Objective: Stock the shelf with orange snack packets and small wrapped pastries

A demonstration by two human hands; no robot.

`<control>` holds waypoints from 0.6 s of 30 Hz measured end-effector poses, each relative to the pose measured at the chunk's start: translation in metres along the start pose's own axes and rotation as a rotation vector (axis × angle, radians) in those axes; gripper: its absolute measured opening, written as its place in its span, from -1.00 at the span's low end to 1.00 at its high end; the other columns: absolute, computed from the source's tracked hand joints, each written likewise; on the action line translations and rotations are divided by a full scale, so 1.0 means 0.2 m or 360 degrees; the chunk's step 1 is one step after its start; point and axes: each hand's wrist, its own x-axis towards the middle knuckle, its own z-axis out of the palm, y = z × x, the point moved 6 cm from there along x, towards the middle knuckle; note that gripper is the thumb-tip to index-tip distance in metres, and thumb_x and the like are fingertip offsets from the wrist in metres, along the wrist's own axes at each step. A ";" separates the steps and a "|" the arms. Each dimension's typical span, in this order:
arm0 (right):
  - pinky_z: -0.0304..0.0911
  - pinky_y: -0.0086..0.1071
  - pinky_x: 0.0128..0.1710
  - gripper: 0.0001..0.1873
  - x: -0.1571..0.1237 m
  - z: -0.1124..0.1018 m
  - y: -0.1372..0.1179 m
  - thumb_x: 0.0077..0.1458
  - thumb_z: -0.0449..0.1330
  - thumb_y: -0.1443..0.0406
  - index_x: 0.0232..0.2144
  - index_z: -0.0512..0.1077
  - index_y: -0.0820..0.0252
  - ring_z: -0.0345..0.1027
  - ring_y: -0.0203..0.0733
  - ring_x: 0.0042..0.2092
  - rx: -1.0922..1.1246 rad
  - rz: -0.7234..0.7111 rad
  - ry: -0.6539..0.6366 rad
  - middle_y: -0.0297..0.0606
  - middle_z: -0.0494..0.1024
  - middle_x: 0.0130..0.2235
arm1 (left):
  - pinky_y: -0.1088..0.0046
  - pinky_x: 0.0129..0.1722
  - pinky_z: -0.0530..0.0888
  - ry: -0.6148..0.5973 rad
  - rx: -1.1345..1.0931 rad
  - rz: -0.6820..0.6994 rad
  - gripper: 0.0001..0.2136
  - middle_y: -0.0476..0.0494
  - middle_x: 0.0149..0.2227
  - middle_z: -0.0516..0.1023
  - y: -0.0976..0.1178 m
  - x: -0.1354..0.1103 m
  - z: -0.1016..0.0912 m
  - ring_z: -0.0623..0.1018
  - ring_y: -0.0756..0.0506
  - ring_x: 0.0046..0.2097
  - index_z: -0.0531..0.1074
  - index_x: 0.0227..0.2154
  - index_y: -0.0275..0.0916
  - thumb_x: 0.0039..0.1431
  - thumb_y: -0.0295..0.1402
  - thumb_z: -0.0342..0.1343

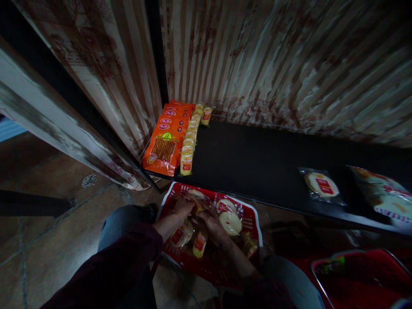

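Both of my hands reach down into a red shopping basket (254, 223) with a pale rim. My left hand (183, 208) and my right hand (210, 222) meet over a small yellow snack packet (197, 207), fingers curled around it; dim light blurs their exact grip. Below them lies another yellow packet (200, 243) with a red label. Round, flat white cakes in clear wrap (230, 222) rest right of my right hand, and a similar wrapped round pack (182, 235) lies under my left wrist.
Above the basket runs a black shelf (251, 154). Orange snack bags (164, 146) and a row of yellow packets (189, 141) line its left end. Rightward lie a wrapped round cake (322, 185) and a large printed bag (383, 193). Another red basket (370, 274) stands lower right.
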 end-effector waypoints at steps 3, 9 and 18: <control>0.43 -0.12 -0.09 -0.55 -0.03 0.03 -0.05 -0.17 0.28 0.22 -0.14 0.44 0.13 0.48 -0.05 -0.12 0.0013 -0.0004 -0.0073 -0.24 0.57 -0.17 | 0.60 -0.42 0.42 0.0004 -0.0040 0.0013 -0.81 -0.18 -0.16 0.53 0.01 -0.01 0.01 0.54 0.00 -0.26 0.36 -0.24 -0.27 0.04 -0.54 0.06; 0.46 -0.15 -0.14 -0.67 -0.04 0.01 -0.06 -0.11 0.27 0.15 -0.23 0.44 0.10 0.47 -0.06 -0.09 0.0065 0.0104 -0.0001 -0.21 0.55 -0.07 | 0.54 -0.32 0.46 -0.0015 -0.0187 0.0087 -0.74 -0.19 -0.14 0.54 0.07 -0.05 -0.02 0.54 -0.04 -0.20 0.41 -0.19 -0.27 0.03 -0.58 0.08; 0.43 -0.12 -0.16 -0.61 -0.16 -0.07 -0.05 -0.12 0.25 0.14 -0.19 0.51 0.11 0.50 0.02 -0.14 -0.0251 -0.0108 0.0074 -0.21 0.63 -0.21 | 0.49 -0.31 0.45 -0.0189 -0.0442 0.0097 -0.79 -0.08 -0.27 0.55 0.12 -0.14 -0.03 0.54 -0.02 -0.30 0.43 -0.34 -0.24 -0.07 -0.59 0.14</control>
